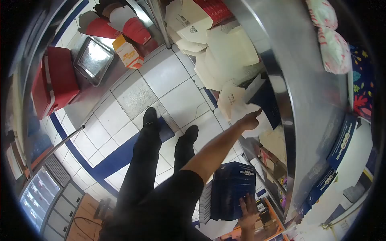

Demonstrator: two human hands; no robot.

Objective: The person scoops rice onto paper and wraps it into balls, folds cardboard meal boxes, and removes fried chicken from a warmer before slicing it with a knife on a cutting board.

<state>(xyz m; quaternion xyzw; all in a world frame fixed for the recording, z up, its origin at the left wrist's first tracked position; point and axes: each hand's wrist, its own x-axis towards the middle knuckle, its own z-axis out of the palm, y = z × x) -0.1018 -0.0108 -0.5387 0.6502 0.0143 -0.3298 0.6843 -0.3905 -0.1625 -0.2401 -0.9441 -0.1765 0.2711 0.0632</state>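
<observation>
I seem to be sorting or gathering folded packaging: I have my left hand (250,121) out at a dark blue carton (267,98), which lies below the edge of the steel counter (303,116), and my right hand (248,215) against a stack of dark blue cartons (231,188) near that counter's lower side, closer to my body. The fingers of my left hand are bent in narrow at the carton's edge; I cannot tell whether they pinch it. My right fingers lie long and slightly spread on the stack, and whether the thumb closes behind it I cannot see. As I judge it, the reach calls for a light pinch on the thin board, with the right hand steadying the stack so nothing slides.

Under the counter, pale cartons (229,52) lie in a loose, overlapping heap. On top of its shiny metal sit a white-and-red plastic bundle (334,50) and printed blue packaging (341,142). White tiles (181,96) with a blue band (114,160) spread beside the counter, under my dark shoes (150,116). Across the floor from the counter, a red box (64,80), a metal tray (94,60) and an orange carton (128,52) share a steel surface (82,102)
</observation>
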